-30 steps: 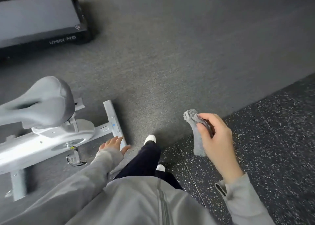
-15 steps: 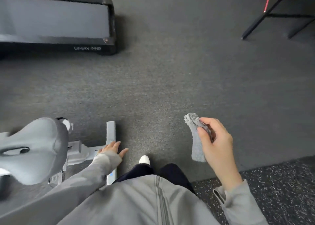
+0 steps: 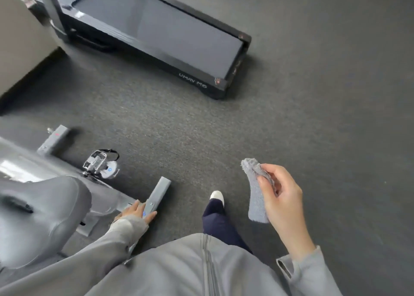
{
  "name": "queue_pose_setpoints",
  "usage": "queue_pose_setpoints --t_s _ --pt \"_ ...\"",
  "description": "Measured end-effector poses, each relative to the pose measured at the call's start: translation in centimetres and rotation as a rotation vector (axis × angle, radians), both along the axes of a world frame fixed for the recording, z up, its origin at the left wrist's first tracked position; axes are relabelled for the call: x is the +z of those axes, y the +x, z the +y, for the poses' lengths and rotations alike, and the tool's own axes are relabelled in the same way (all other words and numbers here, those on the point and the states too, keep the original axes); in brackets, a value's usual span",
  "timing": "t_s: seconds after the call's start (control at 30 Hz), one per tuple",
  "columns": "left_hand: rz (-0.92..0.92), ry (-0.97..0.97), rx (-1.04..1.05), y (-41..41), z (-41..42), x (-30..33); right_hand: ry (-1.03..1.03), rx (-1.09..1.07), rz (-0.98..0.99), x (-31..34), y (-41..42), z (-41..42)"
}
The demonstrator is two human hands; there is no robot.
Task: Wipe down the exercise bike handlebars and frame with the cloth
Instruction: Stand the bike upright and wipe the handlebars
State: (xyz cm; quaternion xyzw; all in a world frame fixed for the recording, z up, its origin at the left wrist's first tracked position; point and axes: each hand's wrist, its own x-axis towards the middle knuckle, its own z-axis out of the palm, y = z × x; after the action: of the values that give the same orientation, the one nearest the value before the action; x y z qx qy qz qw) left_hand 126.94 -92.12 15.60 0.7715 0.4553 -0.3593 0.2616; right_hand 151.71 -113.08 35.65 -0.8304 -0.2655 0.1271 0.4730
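The grey exercise bike fills the lower left: its saddle [image 3: 38, 212] is nearest me, a pedal [image 3: 100, 163] sticks out beyond it, and a grey floor stabiliser bar [image 3: 160, 191] lies at its rear. The handlebars are out of view. My right hand [image 3: 282, 197] pinches a small grey cloth [image 3: 255, 197], which hangs down in the air to the right of the bike, apart from it. My left hand [image 3: 136, 212] hangs over the stabiliser bar with straight fingers and holds nothing; whether it touches the bar I cannot tell.
A black treadmill [image 3: 156, 33] lies on the dark carpet beyond the bike. A wall [image 3: 20, 38] stands at the far left. My leg and white shoe [image 3: 217, 197] step between the bike and the cloth.
The view has swung left and turned, so the treadmill now lies diagonally and the pedal has come into view. Both hands keep their poses; the cloth stays pinched.
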Motion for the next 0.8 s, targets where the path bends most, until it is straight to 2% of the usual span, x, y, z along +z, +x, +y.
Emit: queue_pose_setpoints --t_s 0.13,0.3,0.53,0.8 --pt "-0.060 0.021 0.229 5.7 0.8 0.1 0.009 0.211 -0.003 0.7 8.7 5.0" --pt "-0.148 0.102 0.378 11.4 2.6 1.2 -0.017 0.403 -0.051 1.6 16.4 11.0" --pt "-0.086 0.129 0.558 14.6 7.1 0.9 -0.026 0.576 -0.026 1.3 20.6 21.3" --pt "-0.089 0.107 0.623 18.2 17.9 0.8 -0.022 0.608 -0.038 1.5 25.0 34.2"
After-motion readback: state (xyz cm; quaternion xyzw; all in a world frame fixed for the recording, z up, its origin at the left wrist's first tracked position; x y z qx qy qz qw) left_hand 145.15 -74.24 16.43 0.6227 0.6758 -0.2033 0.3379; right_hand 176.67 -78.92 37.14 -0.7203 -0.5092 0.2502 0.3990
